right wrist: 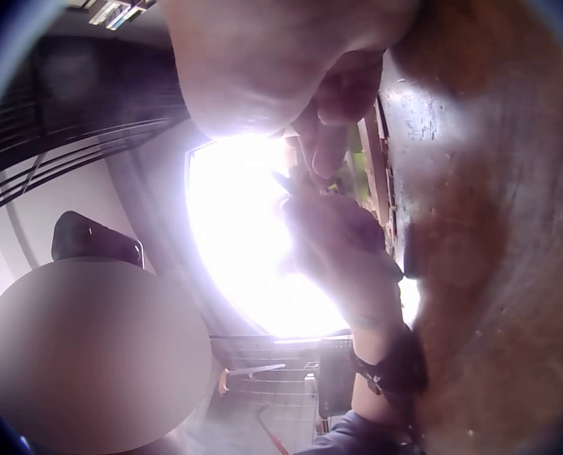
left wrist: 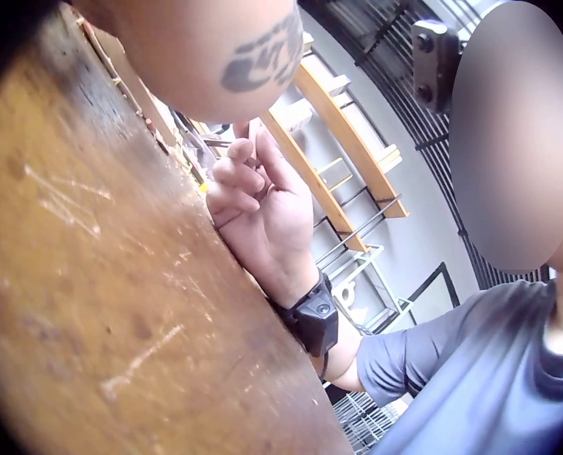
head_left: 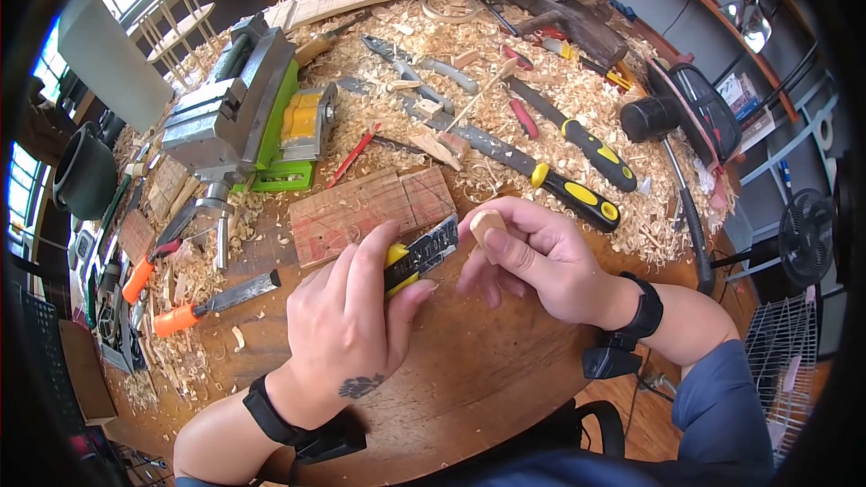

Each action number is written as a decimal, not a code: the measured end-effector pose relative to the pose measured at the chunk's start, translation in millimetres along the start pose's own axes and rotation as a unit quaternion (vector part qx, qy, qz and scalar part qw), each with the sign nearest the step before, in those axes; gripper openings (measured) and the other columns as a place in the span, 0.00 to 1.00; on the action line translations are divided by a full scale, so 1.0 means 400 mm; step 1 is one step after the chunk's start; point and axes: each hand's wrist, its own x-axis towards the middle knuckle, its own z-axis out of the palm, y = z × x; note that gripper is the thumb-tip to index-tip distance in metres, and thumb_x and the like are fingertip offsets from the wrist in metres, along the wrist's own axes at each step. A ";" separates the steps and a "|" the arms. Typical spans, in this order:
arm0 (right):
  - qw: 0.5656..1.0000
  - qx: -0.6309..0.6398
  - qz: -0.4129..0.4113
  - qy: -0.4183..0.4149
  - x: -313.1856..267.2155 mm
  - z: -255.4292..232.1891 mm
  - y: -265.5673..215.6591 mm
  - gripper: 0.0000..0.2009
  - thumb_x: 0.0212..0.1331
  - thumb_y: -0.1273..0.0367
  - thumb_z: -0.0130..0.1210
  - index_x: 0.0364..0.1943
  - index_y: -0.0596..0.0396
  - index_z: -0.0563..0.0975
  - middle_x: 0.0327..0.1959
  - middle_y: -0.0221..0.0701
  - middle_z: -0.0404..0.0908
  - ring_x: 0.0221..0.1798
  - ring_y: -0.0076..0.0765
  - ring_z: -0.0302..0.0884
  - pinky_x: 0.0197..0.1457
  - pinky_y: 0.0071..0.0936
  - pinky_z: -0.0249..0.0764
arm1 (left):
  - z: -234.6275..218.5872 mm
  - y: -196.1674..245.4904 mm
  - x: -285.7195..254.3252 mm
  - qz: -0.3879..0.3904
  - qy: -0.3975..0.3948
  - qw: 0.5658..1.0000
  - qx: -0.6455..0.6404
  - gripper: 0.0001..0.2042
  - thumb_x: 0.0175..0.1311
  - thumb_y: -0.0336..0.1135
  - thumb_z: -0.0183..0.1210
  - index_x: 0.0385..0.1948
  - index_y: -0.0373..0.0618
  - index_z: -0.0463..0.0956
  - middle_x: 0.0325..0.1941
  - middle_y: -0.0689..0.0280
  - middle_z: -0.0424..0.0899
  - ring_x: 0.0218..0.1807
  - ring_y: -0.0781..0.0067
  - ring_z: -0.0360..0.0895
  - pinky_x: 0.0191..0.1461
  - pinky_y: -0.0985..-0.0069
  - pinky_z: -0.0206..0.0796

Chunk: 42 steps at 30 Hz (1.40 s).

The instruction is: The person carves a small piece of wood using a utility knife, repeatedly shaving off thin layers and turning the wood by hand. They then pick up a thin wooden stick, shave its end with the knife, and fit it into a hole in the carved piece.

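My left hand (head_left: pixel 347 307) grips a knife (head_left: pixel 424 255) with a yellow handle and a worn, dark, slant-ended blade pointing up and right. Close to the blade's tip, my right hand (head_left: pixel 546 261) pinches a small pale wooden piece (head_left: pixel 487 221) with a rounded end between thumb and fingers. Both hands are above the near part of the wooden bench (head_left: pixel 433 397). Beyond the knife lies a reddish wooden block (head_left: pixel 372 212). In the left wrist view the right hand (left wrist: pixel 267 213) shows palm side; the right wrist view is washed out by glare.
A metal vise (head_left: pixel 221 117) stands at the left on a green base. Orange-handled chisels (head_left: pixel 180 317) lie below it. Yellow-and-black-handled tools (head_left: pixel 586 200) lie at the right among wood shavings (head_left: pixel 568 81). A black mallet (head_left: pixel 649 117) is at far right.
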 end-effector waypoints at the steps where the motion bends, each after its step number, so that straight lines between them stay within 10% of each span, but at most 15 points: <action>1: 1.000 0.000 0.010 0.003 -0.001 0.001 -0.005 0.18 0.87 0.59 0.50 0.64 0.58 0.77 0.43 0.33 0.91 0.36 0.18 0.81 0.41 0.19 0.74 | 0.000 0.001 0.001 -0.001 -0.001 1.000 -0.003 0.27 0.72 0.43 0.69 0.63 0.33 0.75 0.38 0.58 0.85 0.32 0.59 0.85 0.34 0.67 0.76; 15: 0.999 -0.042 -0.020 -0.002 0.002 0.000 0.017 0.15 0.88 0.60 0.48 0.62 0.56 0.76 0.46 0.32 0.88 0.36 0.18 0.78 0.43 0.19 0.73 | -0.007 0.008 0.006 -0.036 -0.023 0.999 -0.015 0.21 0.72 0.41 0.69 0.57 0.35 0.77 0.37 0.56 0.86 0.31 0.55 0.86 0.34 0.63 0.78; 21: 0.998 -0.065 -0.026 0.003 0.001 0.003 0.031 0.14 0.88 0.62 0.46 0.65 0.53 0.73 0.43 0.24 0.78 0.39 0.14 0.70 0.45 0.17 0.69 | -0.058 0.054 0.033 -0.161 -0.074 0.959 -0.223 0.17 0.74 0.37 0.70 0.55 0.37 0.77 0.31 0.60 0.85 0.25 0.63 0.84 0.34 0.69 0.76; 23: 0.995 -0.095 -0.041 0.004 0.001 0.008 0.024 0.17 0.89 0.59 0.43 0.69 0.53 0.71 0.38 0.19 0.70 0.38 0.12 0.64 0.44 0.17 0.65 | -0.072 0.059 0.042 -0.335 -0.170 0.833 -0.407 0.18 0.76 0.33 0.68 0.60 0.37 0.74 0.36 0.64 0.85 0.30 0.76 0.83 0.36 0.75 0.75; 26: 1.000 -0.005 0.007 -0.025 -0.007 0.005 0.006 0.21 0.90 0.56 0.39 0.72 0.54 0.71 0.36 0.18 0.65 0.36 0.13 0.60 0.41 0.18 0.62 | -0.046 0.066 0.027 -0.343 -0.136 0.736 -0.569 0.21 0.78 0.28 0.65 0.66 0.35 0.68 0.43 0.65 0.84 0.36 0.81 0.81 0.40 0.78 0.76; 37: 0.998 -0.019 -0.013 0.065 0.008 0.015 0.010 0.22 0.91 0.57 0.37 0.70 0.56 0.75 0.35 0.19 0.68 0.34 0.15 0.62 0.39 0.17 0.63 | -0.054 0.034 0.052 -0.484 -0.154 0.587 -0.630 0.18 0.85 0.41 0.57 0.61 0.33 0.71 0.44 0.54 0.91 0.31 0.68 0.89 0.32 0.70 0.84; 42: 0.995 -0.073 -0.034 0.051 0.008 0.006 0.015 0.22 0.91 0.57 0.38 0.69 0.55 0.76 0.35 0.20 0.70 0.35 0.15 0.64 0.39 0.17 0.64 | -0.075 -0.006 0.052 -0.502 -0.197 0.453 -0.710 0.21 0.88 0.51 0.47 0.57 0.37 0.72 0.34 0.55 0.84 0.17 0.69 0.73 0.18 0.72 0.64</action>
